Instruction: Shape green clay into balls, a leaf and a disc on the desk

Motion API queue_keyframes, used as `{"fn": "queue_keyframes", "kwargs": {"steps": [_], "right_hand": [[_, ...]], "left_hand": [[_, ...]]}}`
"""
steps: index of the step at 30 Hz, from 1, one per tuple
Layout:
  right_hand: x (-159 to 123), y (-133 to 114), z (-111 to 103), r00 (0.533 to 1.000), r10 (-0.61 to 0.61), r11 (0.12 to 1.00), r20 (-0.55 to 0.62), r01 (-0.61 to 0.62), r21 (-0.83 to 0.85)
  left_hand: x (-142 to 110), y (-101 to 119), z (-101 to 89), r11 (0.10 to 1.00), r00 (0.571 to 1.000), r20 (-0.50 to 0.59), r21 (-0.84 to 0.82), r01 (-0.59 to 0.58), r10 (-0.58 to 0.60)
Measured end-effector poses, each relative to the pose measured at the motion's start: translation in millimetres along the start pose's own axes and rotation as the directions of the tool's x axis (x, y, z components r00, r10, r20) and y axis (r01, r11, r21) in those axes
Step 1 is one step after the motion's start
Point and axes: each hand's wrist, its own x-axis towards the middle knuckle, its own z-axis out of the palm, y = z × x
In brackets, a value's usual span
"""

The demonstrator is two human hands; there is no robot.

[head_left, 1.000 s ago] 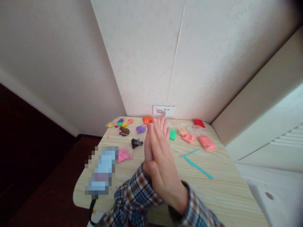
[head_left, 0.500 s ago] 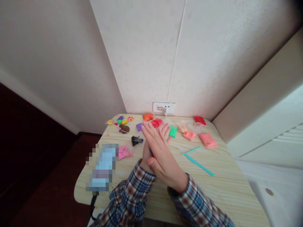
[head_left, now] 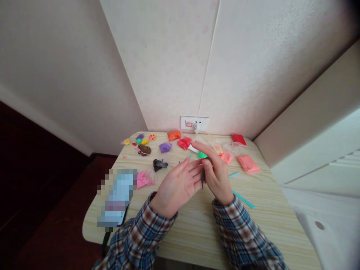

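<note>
My left hand [head_left: 178,185] is open, palm up, its fingers reaching toward the right. A thin, dark grey strip of modelling clay [head_left: 203,178] hangs at the fingertips of this hand. My right hand [head_left: 221,180] holds the strip's upper end near the thumb, with its other fingers stretched out beyond. Behind the right hand, a green clay packet [head_left: 201,154] is partly hidden. Two turquoise strips, a short one [head_left: 234,174] and a longer one [head_left: 244,199], lie on the table to its right.
Several clay packets lie across the wooden table [head_left: 185,236]: orange [head_left: 174,135], purple [head_left: 165,147], black [head_left: 160,164], pink [head_left: 144,179] and coral [head_left: 248,164]. Small clay fruit pieces [head_left: 152,137] sit at the back left. A blurred-out phone [head_left: 119,197] with a cable lies at left.
My hands were pressed palm to palm; now they are apart. The left has turned palm up and the right has shifted rightward. The dark strip has come into view between them.
</note>
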Motion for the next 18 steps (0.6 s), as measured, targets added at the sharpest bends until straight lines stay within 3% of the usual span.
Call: {"fn": "queue_keyframes", "kwargs": {"steps": [3,8,11,13,16,18], "right_hand": [[-4.0,-2.4,2.1,0.997,-0.070,0.997,0.024,0.071,-0.029],[-18.0,-11.2,11.5,0.969,-0.135,0.984,0.209,0.155,-0.082],[-17.3,-16.7,11.0,0.990,-0.004,0.997,0.143,-0.007,0.078],[-10.1,-20.4,9.1,0.995,0.094,0.983,0.047,-0.100,0.152],[1.1,-28.4,11.6,0.978,0.192,0.981,-0.085,-0.188,0.056],[1.3,-36.7,19.0,0.978,0.186,0.981,-0.092,-0.190,-0.041]], "left_hand": [[2.8,-1.2,6.8,0.993,0.996,-0.036,-0.082,-0.081,0.078],[11.0,-2.3,11.7,0.965,0.965,-0.087,-0.073,-0.253,0.246],[13.1,-12.2,7.0,0.939,0.935,-0.087,0.005,-0.344,0.343],[11.2,-22.8,4.9,0.904,0.905,-0.031,0.058,-0.423,0.425],[5.2,-35.0,7.0,0.885,0.890,0.071,0.096,-0.455,0.450],[2.4,-35.3,10.4,0.887,0.891,0.100,0.092,-0.452,0.443]]}}
